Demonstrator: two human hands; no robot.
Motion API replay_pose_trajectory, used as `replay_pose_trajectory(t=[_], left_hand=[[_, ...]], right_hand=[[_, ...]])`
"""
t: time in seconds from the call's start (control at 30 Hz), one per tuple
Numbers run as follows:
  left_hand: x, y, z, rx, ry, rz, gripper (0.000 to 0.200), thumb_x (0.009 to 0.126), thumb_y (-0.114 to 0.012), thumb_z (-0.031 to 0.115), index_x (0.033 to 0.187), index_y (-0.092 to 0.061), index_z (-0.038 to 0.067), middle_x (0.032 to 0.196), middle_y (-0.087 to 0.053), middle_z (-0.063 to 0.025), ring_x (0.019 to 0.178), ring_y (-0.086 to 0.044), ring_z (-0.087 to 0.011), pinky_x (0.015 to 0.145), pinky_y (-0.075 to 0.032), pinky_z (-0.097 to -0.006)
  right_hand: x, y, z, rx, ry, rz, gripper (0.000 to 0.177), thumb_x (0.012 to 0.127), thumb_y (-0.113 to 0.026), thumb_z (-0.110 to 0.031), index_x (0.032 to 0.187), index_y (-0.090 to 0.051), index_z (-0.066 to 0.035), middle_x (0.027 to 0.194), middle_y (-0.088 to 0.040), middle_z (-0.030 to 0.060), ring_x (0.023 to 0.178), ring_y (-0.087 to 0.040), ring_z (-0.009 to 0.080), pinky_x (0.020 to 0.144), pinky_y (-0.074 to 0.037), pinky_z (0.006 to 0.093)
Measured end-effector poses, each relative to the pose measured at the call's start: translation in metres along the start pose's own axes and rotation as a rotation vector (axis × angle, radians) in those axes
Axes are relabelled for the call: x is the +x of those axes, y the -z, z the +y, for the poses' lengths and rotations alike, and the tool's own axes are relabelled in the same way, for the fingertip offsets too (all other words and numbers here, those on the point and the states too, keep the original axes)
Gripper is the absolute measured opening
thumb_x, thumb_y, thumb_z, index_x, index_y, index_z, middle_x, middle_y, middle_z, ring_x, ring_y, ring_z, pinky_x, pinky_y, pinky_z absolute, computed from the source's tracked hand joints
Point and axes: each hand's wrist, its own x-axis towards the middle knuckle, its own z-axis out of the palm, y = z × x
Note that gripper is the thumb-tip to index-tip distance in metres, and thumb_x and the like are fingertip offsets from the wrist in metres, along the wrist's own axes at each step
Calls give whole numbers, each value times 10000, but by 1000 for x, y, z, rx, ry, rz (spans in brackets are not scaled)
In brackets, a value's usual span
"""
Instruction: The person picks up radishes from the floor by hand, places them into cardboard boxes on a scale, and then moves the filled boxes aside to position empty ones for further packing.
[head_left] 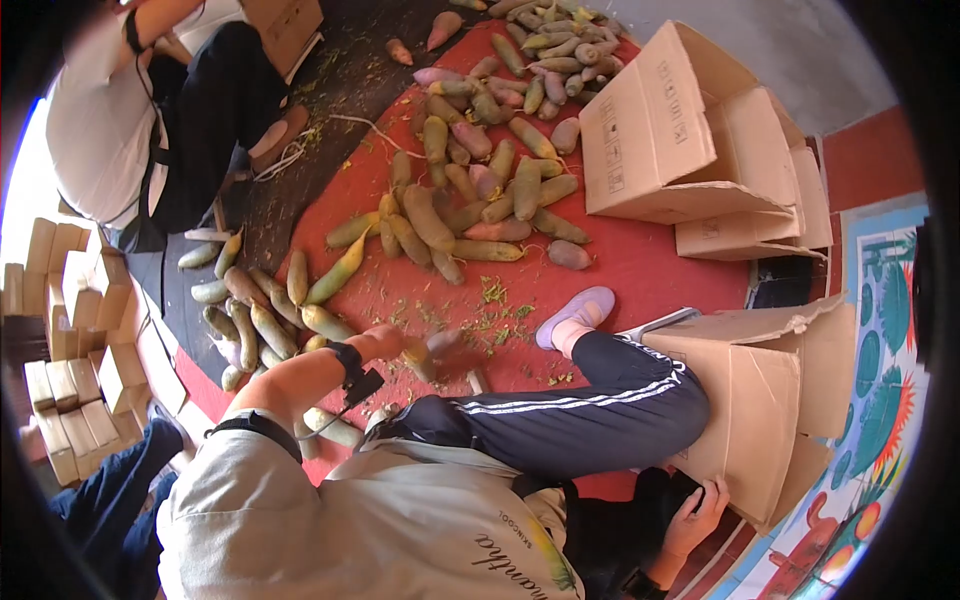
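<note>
My left hand (378, 343), blurred by motion, is over the red mat with its fingers closed at the end of a blurred greenish radish (418, 360). A second blurred, greyish radish (446, 345) lies just beyond it. My right hand (697, 518) is low at the right, fingers bent and slightly apart against the lower side of a cardboard box (735, 420); no held object can be made out in it. Many green and pinkish radishes (430, 218) lie heaped on the red mat (330, 270), with another group (270, 325) left of my left hand.
Open cardboard boxes (640, 130) stand at the upper right. Another person (100, 140) sits at the upper left, beside a white cord. Stacked small boxes (85, 400) and a dark-trousered leg (115, 500) are at the left. My bent leg (600, 410) crosses the middle.
</note>
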Motion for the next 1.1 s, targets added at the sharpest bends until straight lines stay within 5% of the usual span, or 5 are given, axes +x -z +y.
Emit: replay_pose_trajectory(t=[0.4, 0.67, 0.73, 0.83, 1.1], left_hand=[[-86, 197, 133, 61, -88, 521, 220, 852, -416, 226, 883, -555, 60, 778, -603, -163, 757, -586, -352, 635, -459, -446], [-158, 330, 261, -485, -1047, 841, 357, 933, -329, 182, 789, -601, 1, 731, -575, -134, 794, -546, -315, 841, -396, -420], [-164, 339, 291, -636, -1197, 654, 377, 940, -331, 214, 821, -617, -1, 798, -612, -127, 805, -562, -268, 972, -326, -419], [-162, 329, 333, -1109, -1225, 257, 408, 945, -361, 276, 680, -516, 7, 655, -539, -62, 730, -536, -168, 682, -404, -283], [-144, 310, 369, -1066, -1291, -79, 391, 955, -307, 258, 723, -503, 12, 801, -614, -85, 723, -484, -136, 717, -398, -277]], right_hand=[[-4, 3, -8, 232, -160, 163, 137, 776, -498, 30, 906, -542, 35, 1040, -513, 179, 898, -536, 321, 778, -438, 372], [37, 34, -48, 355, -33, 328, 253, 742, -532, -1, 993, -521, 23, 1045, -522, 190, 932, -529, 345, 809, -425, 399], [47, 47, -58, 375, -2, 311, 416, 696, -564, -28, 1100, -475, 16, 1109, -503, 201, 1004, -504, 349, 866, -404, 402], [63, 59, -68, 505, 50, 383, 709, 592, -632, -67, 1248, -374, 12, 1237, -438, 191, 1108, -454, 318, 941, -364, 397], [25, 46, -23, 1032, -302, -50, 690, 553, -710, -166, 1156, -439, 30, 1064, -504, 110, 1020, -481, 201, 888, -375, 324]])
